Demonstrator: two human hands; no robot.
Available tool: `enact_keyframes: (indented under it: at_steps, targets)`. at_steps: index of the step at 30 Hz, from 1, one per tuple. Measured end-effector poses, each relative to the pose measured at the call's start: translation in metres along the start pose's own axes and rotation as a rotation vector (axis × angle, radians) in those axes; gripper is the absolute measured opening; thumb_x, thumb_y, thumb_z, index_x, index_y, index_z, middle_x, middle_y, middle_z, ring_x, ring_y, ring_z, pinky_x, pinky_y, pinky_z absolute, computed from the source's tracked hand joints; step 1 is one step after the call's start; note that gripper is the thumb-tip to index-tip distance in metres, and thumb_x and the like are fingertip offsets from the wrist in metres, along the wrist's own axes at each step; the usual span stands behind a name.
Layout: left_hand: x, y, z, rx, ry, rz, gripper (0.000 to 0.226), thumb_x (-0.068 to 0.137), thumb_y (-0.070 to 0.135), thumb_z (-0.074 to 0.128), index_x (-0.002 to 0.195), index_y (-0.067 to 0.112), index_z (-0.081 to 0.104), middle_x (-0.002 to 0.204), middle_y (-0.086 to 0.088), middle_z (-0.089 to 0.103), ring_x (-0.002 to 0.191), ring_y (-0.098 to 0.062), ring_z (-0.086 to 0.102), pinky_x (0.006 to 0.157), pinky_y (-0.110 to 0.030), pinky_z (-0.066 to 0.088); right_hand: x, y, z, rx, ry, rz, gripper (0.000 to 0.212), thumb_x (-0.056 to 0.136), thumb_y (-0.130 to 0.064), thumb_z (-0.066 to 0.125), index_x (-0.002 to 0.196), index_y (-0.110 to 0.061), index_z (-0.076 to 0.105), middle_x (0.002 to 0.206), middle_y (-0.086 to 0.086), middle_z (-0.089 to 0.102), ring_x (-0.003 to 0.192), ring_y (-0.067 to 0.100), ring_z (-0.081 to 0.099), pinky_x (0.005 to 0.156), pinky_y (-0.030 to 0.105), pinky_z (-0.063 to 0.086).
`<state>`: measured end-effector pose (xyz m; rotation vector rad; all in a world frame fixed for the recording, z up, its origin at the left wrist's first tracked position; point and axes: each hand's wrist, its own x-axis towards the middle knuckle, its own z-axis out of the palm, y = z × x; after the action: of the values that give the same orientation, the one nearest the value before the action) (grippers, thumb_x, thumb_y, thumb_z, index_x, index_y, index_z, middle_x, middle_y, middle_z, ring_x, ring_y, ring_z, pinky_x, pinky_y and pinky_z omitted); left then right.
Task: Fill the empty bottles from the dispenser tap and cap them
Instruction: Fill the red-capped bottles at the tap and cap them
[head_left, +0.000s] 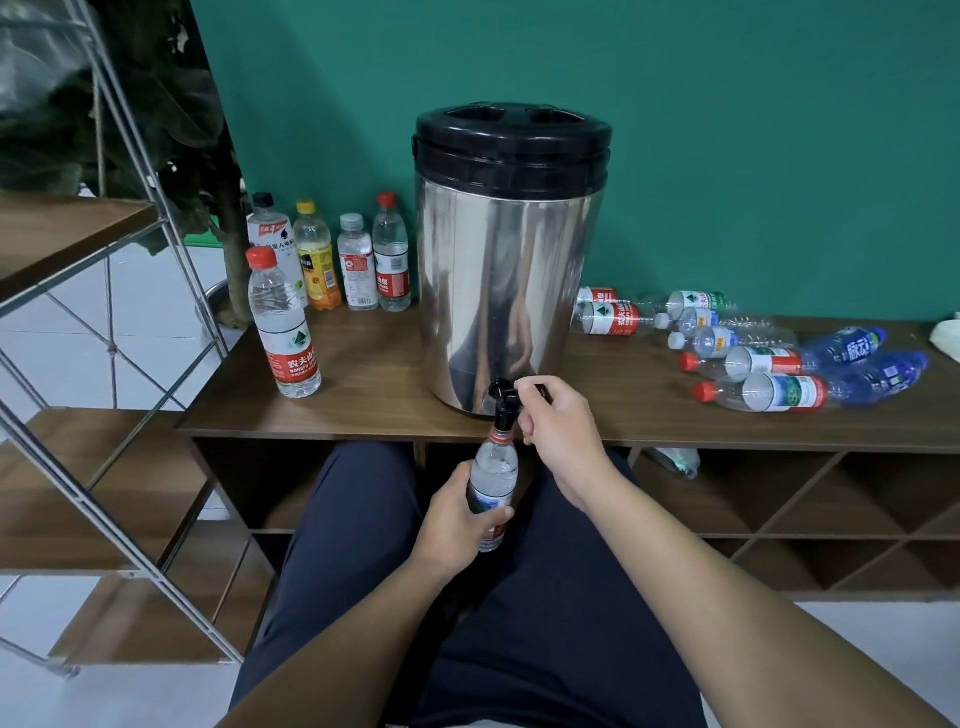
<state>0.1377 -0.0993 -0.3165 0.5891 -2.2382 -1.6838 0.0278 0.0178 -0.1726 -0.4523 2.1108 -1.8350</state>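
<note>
Now: left hand (457, 512) grips bottle (492, 480) under tap (503, 397) | right hand (558, 421) pinches lever | capped bottles (322, 260) left

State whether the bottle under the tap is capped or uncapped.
Uncapped: the bottle, gripped by the left hand, has its bare neck right under the tap spout.

- Dispenser (506, 291): polished, mirror-bright metal body; glossy black plastic lid (511, 140) and tap (505, 397).
- Bottles (763, 392): clear, shiny plastic with glossy labels.
- Table (363, 395): smooth, matt wood-grain.
- Trousers (519, 649): matt dark cloth.
</note>
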Motion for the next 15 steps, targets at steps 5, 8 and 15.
enact_keyframes:
  at_steps: [5,8,15]
  targets:
    - [0.001,0.0,0.0,0.007,0.007,0.0,0.059,0.088,0.018,0.095,0.135,0.037,0.064,0.121,0.018,0.078,0.115,0.002,0.071,0.11,-0.036,0.059,0.012,-0.007,0.001,0.068,-0.051,0.066,0.02,0.111,-0.025,0.064,0.113,-0.009,0.075,0.06,-0.008,0.048,0.055,0.012,0.038,0.062,0.034,0.036]
    - [0.001,0.001,0.0,0.005,0.008,-0.002,0.058,0.088,0.018,0.095,0.134,0.036,0.065,0.119,0.018,0.078,0.112,0.002,0.072,0.109,-0.036,0.059,0.019,-0.012,-0.003,0.007,-0.081,0.043,0.019,0.111,-0.023,0.064,0.112,-0.007,0.075,0.058,-0.009,0.046,0.054,0.012,0.036,0.06,0.034,0.033]
    - [0.001,0.0,-0.001,0.013,0.005,-0.001,0.059,0.088,0.019,0.095,0.136,0.035,0.064,0.119,0.019,0.077,0.112,0.004,0.071,0.108,-0.032,0.058,0.027,-0.011,-0.008,-0.152,-0.097,-0.036,0.015,0.108,-0.026,0.066,0.104,-0.017,0.078,0.057,-0.018,0.056,0.059,0.009,0.049,0.071,0.038,0.044]
